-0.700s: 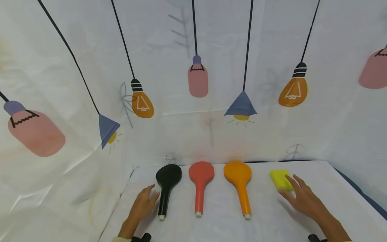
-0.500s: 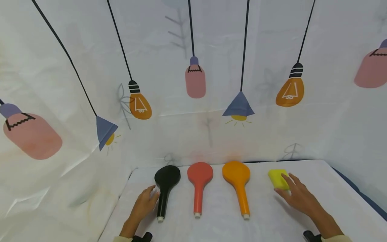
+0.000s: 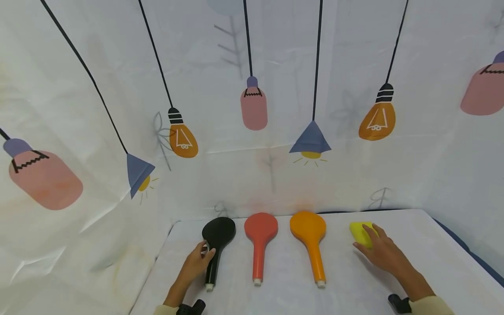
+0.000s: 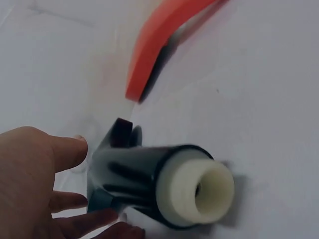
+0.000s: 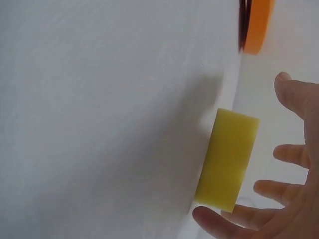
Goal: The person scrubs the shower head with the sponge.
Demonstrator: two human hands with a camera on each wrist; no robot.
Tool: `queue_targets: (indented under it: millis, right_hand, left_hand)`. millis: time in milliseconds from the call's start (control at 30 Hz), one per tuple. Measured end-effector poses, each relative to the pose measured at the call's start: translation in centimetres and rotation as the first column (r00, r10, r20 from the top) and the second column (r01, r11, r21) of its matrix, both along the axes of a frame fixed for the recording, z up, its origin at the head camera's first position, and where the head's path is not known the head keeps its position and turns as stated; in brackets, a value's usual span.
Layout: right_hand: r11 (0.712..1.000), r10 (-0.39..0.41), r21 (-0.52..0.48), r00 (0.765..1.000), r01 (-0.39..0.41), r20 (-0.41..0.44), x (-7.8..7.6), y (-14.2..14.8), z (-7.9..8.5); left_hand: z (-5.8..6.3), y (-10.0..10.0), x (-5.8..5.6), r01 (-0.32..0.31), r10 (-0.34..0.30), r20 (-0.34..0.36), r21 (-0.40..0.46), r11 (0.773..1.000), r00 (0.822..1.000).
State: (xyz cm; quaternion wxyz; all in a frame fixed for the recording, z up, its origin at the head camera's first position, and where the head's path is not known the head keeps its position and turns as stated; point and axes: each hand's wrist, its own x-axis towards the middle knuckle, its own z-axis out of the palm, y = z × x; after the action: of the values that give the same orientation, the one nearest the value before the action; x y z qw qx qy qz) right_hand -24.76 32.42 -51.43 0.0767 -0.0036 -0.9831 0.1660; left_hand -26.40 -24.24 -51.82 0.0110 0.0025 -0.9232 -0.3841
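A black shower head (image 3: 218,232) lies on the white table, its pale threaded end toward me. My left hand (image 3: 195,265) is at its handle, thumb on the near side and fingers spread. In the left wrist view a gap shows between the thumb and the handle (image 4: 127,174); a fingertip appears to overlap the handle's lower side. At the right lies a yellow sponge (image 3: 359,232). My right hand (image 3: 386,257) hovers over its right side with spread fingers. In the right wrist view the sponge (image 5: 228,157) stands clear of the thumb, one fingertip close to its lower end.
Between the hands lie a red shower head (image 3: 261,227) and an orange shower head (image 3: 308,226), handles toward me. A white cloth (image 3: 220,175) printed with lamps hangs behind the white table (image 3: 283,288).
My left hand has moved right and up, to the black shower head's handle. The right hand has shifted slightly left and up, over the sponge. The shower heads stay in place.
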Motion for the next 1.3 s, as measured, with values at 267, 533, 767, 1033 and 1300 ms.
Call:
queue_targets:
  millis: [267,533,767,1033,1300]
  right_hand:
    - [1.0,-0.029,-0.011,0.999,0.03,0.045,-0.7,-0.2,0.0]
    - [0.999,0.014,-0.028,0.999,-0.015,-0.053,-0.7,-0.1,-0.4]
    - [0.999,0.051,-0.013,0.992,-0.053,-0.113,-0.9,0.2,-0.9]
    - [0.999,0.045,-0.006,0.993,-0.046,-0.106,-1.0,0.1,-1.1]
    - [0.999,0.044,0.009,0.995,-0.043,-0.088,-1.0,0.0,-0.7]
  left_hand:
    - [0.2,0.7,-0.3,-0.048,0.039,0.086,0.099,0.994,0.995]
    - [0.1,1.1,-0.9,-0.113,0.086,0.136,0.201,0.973,0.987]
    - [0.3,1.0,-0.8,-0.149,0.083,0.204,0.331,0.932,0.976]
    - [0.2,1.0,-0.8,-0.168,0.089,0.222,0.371,0.913,0.971]
    - [0.1,0.9,-0.9,-0.179,0.089,0.218,0.435,0.882,0.972]
